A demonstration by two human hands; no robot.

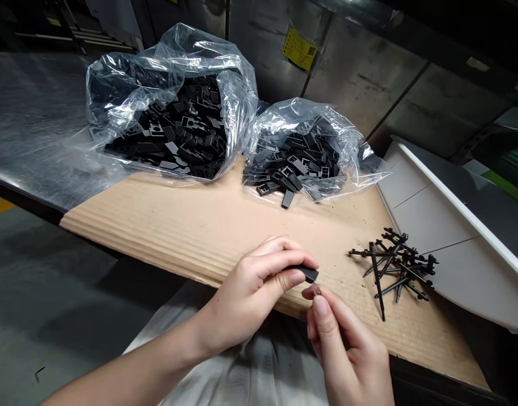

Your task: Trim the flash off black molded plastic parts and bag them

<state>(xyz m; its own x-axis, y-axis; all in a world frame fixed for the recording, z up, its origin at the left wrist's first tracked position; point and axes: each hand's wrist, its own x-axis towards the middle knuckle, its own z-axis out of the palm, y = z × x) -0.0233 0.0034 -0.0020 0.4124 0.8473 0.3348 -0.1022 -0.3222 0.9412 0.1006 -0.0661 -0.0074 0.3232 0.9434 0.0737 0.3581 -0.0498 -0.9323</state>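
Between the thumb and fingers of my left hand (259, 282) is a small black plastic part (308, 274), its end sticking out toward the right. Just below that end, my right hand (347, 344) pinches with thumb and index finger. Something tiny shows at those fingertips, too small to name. Both hands are over the front edge of a cardboard sheet (178, 225). Behind them, an open clear plastic bag (309, 152) holds many similar black parts, and one loose black part (288, 198) lies at its mouth.
A larger clear bag (186, 124) of black parts stands at the back left. Thin black plastic sprues (396, 265) lie piled on the right. Beyond them is a white-edged grey box (445, 225). The metal table (34, 118) extends left. A yellow label (300, 49) marks the metal backing.
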